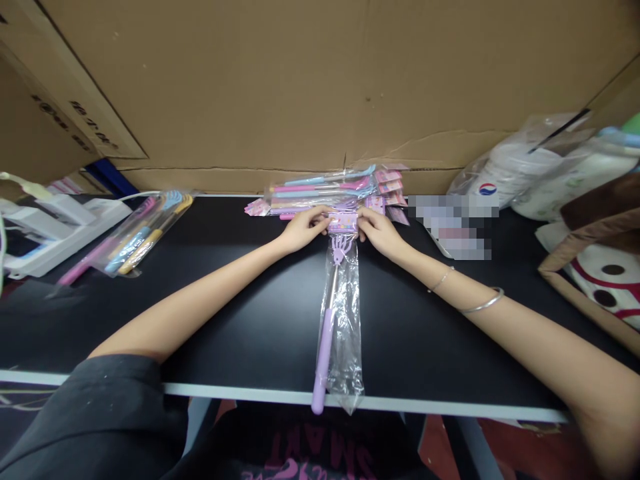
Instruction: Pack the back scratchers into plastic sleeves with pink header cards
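A purple back scratcher lies lengthwise in front of me, its claw end away from me. Beside and partly around it is a clear plastic bag, whose near end hangs over the table's front edge. At the far end of the bag is a small pink and purple printed card. My left hand pinches the card's left edge, fingers closed. On its right edge, my right hand is closed in the same way. Just beyond both hands lies a pile of bagged back scratchers, blue and pink.
To the left are more bagged back scratchers in pink, blue and yellow, beside a white power strip with plugs. On the right stand a bagged paper cup and a brown-trimmed bag. A cardboard wall rises behind the black table.
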